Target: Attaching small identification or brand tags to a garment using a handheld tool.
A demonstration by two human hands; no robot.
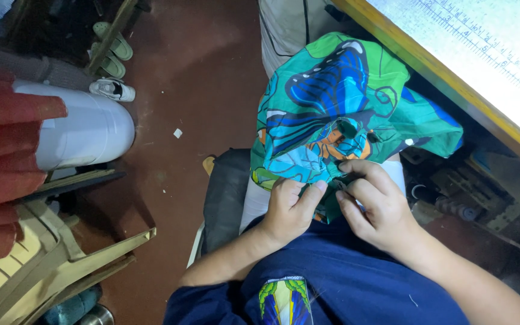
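A bunched piece of green cloth printed with big blue butterflies and orange patches lies over my lap. My left hand pinches its lower edge between thumb and fingers. My right hand grips the same edge just to the right, fingers curled, with a small thin metal item showing at its fingertips; what it is cannot be made out. The two hands almost touch. I sit in dark blue clothes with a coloured print on the front.
A wooden-edged table with a ruled white top runs along the upper right. A white cylinder, red cloth and a beige plastic chair stand at the left. Sandals lie on the reddish floor.
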